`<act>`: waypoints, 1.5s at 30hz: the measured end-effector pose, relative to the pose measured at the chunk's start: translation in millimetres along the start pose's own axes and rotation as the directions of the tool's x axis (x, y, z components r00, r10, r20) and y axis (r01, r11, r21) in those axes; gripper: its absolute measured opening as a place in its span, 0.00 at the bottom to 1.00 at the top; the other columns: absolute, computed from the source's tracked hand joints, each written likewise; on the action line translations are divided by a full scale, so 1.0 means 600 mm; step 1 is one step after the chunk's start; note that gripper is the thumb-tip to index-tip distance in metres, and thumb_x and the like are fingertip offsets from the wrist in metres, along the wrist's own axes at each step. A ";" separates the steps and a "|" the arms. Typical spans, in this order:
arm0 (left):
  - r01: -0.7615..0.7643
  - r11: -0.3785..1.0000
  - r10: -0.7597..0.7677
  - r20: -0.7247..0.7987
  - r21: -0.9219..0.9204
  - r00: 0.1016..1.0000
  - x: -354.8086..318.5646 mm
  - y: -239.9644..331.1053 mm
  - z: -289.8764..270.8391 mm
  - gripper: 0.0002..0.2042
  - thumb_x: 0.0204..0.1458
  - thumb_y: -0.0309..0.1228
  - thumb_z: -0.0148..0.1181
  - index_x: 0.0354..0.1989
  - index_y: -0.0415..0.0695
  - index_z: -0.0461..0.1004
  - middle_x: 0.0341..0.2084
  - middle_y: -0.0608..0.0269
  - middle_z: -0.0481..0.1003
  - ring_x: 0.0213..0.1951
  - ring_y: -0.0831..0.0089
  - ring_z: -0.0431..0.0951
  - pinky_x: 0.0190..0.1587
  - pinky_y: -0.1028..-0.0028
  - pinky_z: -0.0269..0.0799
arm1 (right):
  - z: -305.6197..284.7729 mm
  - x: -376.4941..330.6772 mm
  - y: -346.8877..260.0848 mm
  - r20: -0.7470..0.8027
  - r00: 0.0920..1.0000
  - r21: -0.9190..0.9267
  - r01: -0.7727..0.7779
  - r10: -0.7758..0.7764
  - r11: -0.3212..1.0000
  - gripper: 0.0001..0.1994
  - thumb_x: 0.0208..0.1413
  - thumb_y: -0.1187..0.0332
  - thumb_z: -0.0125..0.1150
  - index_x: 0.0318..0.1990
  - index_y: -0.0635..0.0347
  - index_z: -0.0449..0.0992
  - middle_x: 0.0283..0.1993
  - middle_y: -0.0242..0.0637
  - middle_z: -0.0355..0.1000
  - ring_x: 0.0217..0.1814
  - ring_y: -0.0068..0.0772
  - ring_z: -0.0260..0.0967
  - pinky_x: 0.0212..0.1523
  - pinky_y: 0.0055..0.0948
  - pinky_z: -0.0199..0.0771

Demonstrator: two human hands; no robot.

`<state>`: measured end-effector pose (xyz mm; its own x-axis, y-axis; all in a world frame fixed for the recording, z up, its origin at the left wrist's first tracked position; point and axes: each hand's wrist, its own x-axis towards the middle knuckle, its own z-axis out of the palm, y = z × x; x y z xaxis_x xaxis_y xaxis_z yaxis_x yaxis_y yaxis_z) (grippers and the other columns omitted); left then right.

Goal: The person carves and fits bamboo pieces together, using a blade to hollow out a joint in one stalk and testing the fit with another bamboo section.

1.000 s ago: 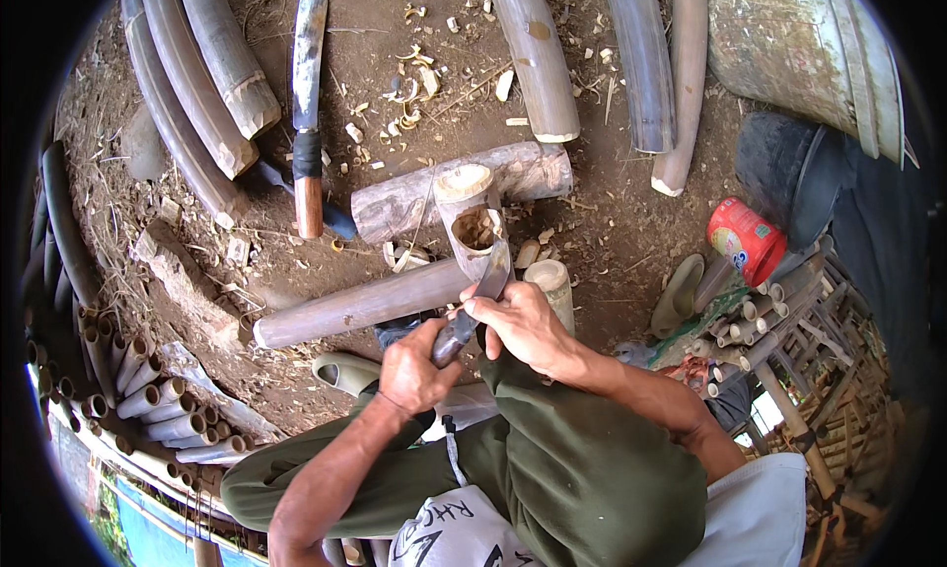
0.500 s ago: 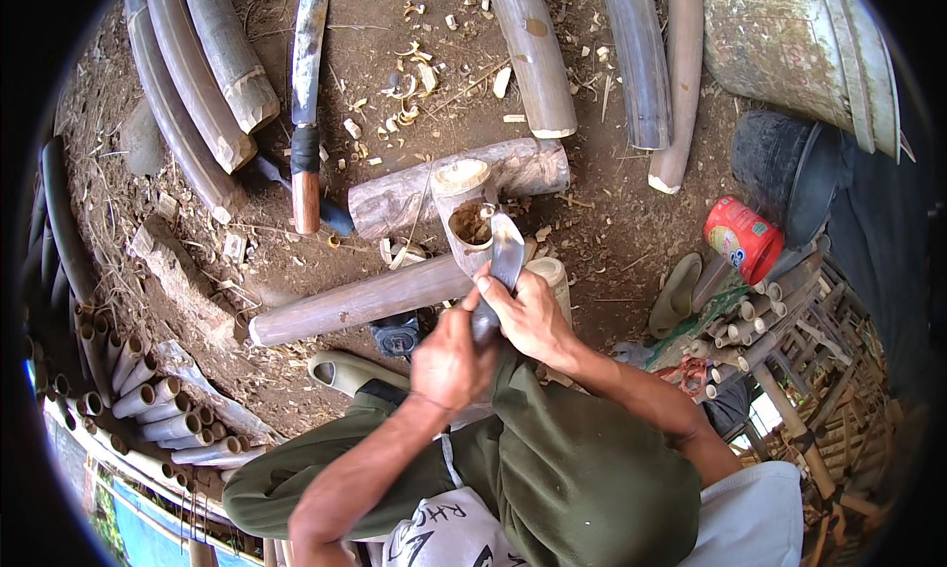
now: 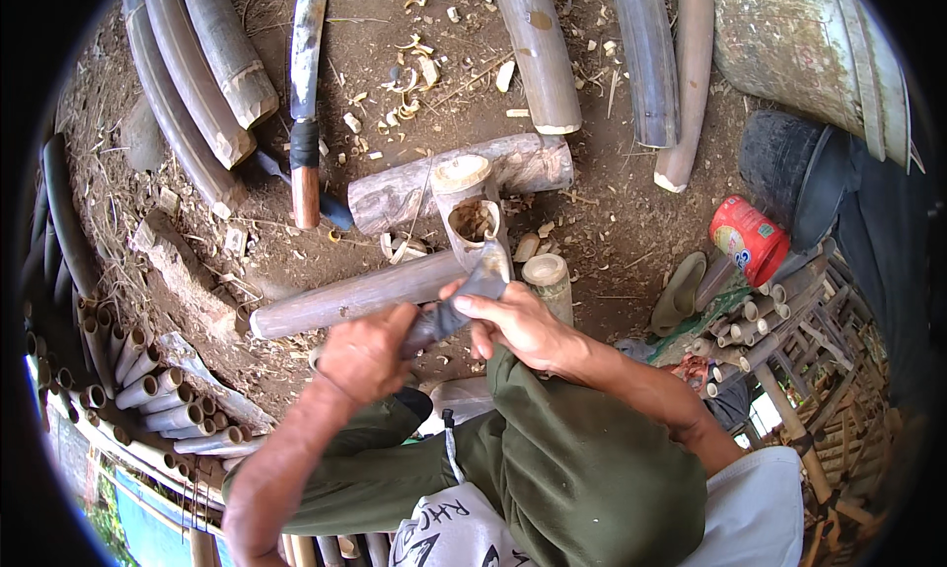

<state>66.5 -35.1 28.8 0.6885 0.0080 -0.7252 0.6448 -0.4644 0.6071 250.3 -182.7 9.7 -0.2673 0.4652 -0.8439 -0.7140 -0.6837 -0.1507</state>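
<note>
A short bamboo tube (image 3: pixel 460 175) with an opening cut in its side rests across a log (image 3: pixel 387 200). My left hand (image 3: pixel 367 355) is closed around the dark handle of a knife (image 3: pixel 477 287). The knife slants up to the right, its broad metal blade over the tube's lower right edge, by the opening. Whether the edge touches the bamboo, I cannot tell. My right hand (image 3: pixel 528 328) pinches the blade, thumb on top; its other fingers are partly hidden underneath. Beneath the blade, a long bamboo pole (image 3: pixel 335 299) lies on the ground.
A large knife (image 3: pixel 306 104) lies at the far left beside several bamboo poles (image 3: pixel 232 54). More poles (image 3: pixel 541 64) lie ahead. At right are a red container (image 3: pixel 748 240), a dark bucket (image 3: pixel 779 163) and a sandal (image 3: pixel 679 293). Cut bamboo tubes (image 3: pixel 178 404) are stacked at left. Shavings (image 3: pixel 409 74) litter the soil.
My left hand has moved left and towards me, swinging the knife from steep to slanted. The blade has dropped from beside the opening to the tube's lower edge. My right hand stays on the blade.
</note>
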 end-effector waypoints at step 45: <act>-0.094 -0.051 0.160 -0.101 -0.994 0.982 0.152 0.180 0.110 0.32 0.54 0.52 0.63 0.55 0.38 0.65 0.42 0.57 0.70 0.45 0.65 0.74 0.54 0.61 0.71 | -0.078 -0.125 -0.195 0.373 0.870 -0.896 0.247 -0.323 -0.369 0.27 0.48 0.66 0.64 0.58 0.56 0.68 0.40 0.42 0.70 0.36 0.45 0.76 0.31 0.40 0.78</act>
<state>176.8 -142.9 6.9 0.8130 0.0232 -0.5818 0.2320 0.9036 0.3601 384.0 -163.7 66.7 -0.2427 0.8353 -0.4933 0.7774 -0.1367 -0.6140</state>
